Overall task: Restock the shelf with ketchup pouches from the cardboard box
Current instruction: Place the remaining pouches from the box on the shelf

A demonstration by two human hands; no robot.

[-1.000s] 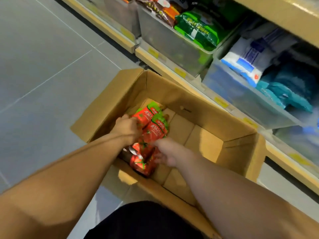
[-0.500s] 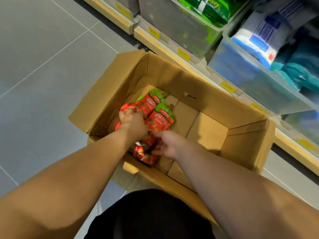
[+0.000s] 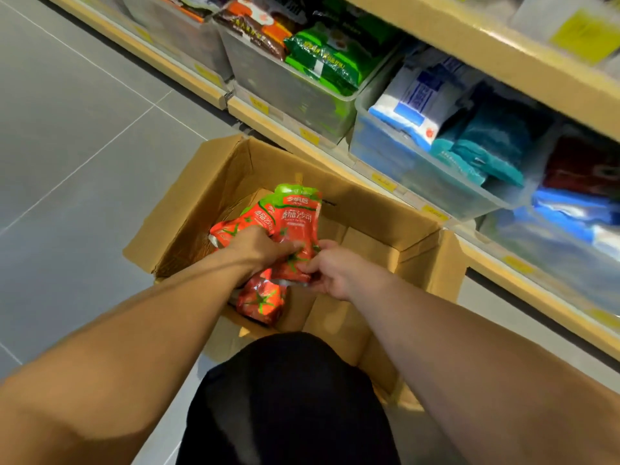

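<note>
A grey tiled floor [image 3: 84, 146] with pale joint lines fills the left side. A cream-edged shelf [image 3: 278, 122] with yellow price tags runs diagonally from the top left down to the right edge, and a second shelf board [image 3: 469, 38] crosses above it at the upper right. Clear bins [image 3: 285, 88] stand on the shelf: one holds brown and orange packets [image 3: 258, 25] and green packets [image 3: 328, 58], the next to the right holds white-and-blue packets [image 3: 416, 99] and teal packets [image 3: 486, 146], and the packs beyond are too blurred to make out. The open cardboard box [image 3: 208, 196] sits on the floor just beside the shelf's base, flaps folded outward. A knee in black cloth [image 3: 292, 397] covers its near edge. The ketchup pouches [image 3: 298, 219], red with green tops and tomato prints, are bunched in the left part of the box. The left hand [image 3: 260, 245] has its fingers curled round the bunch from the left. The right hand [image 3: 335, 270] pinches the lower edge of the front pouch, which stands upright, spout up. One more pouch [image 3: 261, 300] shows below the left wrist; I cannot tell whether either hand holds it.
</note>
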